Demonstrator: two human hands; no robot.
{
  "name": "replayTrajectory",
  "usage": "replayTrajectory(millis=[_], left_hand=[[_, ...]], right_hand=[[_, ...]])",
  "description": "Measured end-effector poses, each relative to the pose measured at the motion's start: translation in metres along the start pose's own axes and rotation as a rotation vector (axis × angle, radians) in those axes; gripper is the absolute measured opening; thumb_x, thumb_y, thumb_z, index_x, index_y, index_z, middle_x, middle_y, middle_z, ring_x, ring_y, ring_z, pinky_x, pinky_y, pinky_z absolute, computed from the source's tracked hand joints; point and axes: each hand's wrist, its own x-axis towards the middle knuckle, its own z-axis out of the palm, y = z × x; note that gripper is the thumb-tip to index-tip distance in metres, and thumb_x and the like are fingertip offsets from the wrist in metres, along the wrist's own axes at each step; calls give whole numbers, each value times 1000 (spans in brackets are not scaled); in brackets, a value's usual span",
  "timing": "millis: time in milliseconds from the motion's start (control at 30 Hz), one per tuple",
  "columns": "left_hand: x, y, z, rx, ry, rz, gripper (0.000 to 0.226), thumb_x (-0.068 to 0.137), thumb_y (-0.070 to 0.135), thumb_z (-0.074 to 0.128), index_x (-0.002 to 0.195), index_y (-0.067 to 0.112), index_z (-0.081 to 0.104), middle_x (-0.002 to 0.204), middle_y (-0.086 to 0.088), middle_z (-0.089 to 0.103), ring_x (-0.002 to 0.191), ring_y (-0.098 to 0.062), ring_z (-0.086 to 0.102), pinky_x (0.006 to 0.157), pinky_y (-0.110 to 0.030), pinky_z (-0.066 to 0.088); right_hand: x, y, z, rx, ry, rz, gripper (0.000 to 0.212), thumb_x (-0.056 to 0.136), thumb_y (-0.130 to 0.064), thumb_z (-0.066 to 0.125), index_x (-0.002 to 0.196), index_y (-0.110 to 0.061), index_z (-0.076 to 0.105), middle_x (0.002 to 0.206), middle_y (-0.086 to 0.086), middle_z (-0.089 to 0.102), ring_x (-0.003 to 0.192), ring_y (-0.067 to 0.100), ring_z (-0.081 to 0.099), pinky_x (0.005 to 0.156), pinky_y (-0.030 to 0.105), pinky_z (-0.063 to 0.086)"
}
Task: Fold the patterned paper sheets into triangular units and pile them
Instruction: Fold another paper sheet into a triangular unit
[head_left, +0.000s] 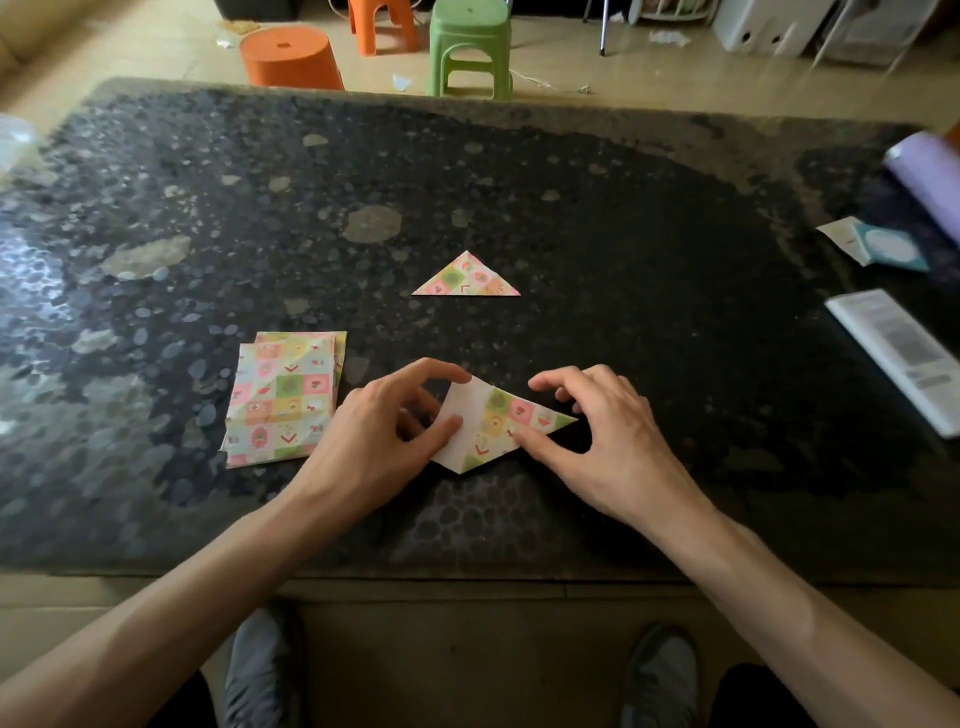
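Note:
A patterned sheet (497, 423) lies partly folded on the dark table near me, its white underside turned up on the left. My left hand (387, 423) pinches that white flap between thumb and fingers. My right hand (597, 426) presses its thumb on the sheet's lower right edge, fingers curled above the right tip. One folded triangular unit (466, 279) lies farther back at the table's middle. A small stack of unfolded patterned sheets (283, 397) sits to the left of my left hand.
The dark speckled table (519, 182) holds a white booklet (898, 353), a teal packet (883, 247) and a lilac roll (924, 176) at the right. Beyond the far edge stand an orange tub (288, 57), an orange stool (382, 23) and a green stool (470, 49).

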Motion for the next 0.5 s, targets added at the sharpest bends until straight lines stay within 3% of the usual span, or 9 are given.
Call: replayTrajectory(millis=[100, 200, 300, 400, 500], left_hand=[[-1, 3, -1, -52, -25, -17, 30, 95, 30, 70, 121, 42, 63, 91, 14, 70, 80, -6, 71, 68, -27, 60], [-1, 4, 0, -42, -36, 24, 37, 95, 25, 71, 127, 41, 61, 92, 15, 71, 81, -5, 70, 67, -23, 56], [-1, 4, 1, -63, -76, 41, 44, 97, 19, 68, 133, 42, 57, 95, 13, 73, 84, -6, 70, 70, -22, 56], [-2, 5, 2, -114, -87, 24, 43, 97, 15, 68, 133, 38, 59, 96, 10, 74, 86, -7, 73, 73, -26, 60], [-2, 4, 2, -190, -51, -62, 43, 96, 15, 70, 131, 38, 60, 100, 8, 73, 86, -8, 74, 72, -26, 62]], right_hand=[[1, 0, 0, 42, 8, 19, 43, 92, -59, 65, 131, -43, 58, 115, -19, 48, 109, 1, 49, 92, 24, 43], [2, 0, -2, 115, 13, 34, 31, 94, -52, 66, 122, -39, 67, 107, -20, 57, 97, 0, 57, 77, 13, 43], [3, -3, -4, 197, -65, 21, 24, 94, -50, 67, 115, -39, 71, 99, -20, 66, 92, -5, 63, 69, 12, 51], [1, -4, -1, 222, -81, 0, 29, 92, -52, 70, 119, -42, 67, 101, -23, 63, 94, -7, 60, 69, 13, 51], [-3, -5, -2, 142, 47, -66, 44, 86, -53, 76, 126, -44, 60, 109, -23, 50, 102, -5, 52, 76, 10, 43]])
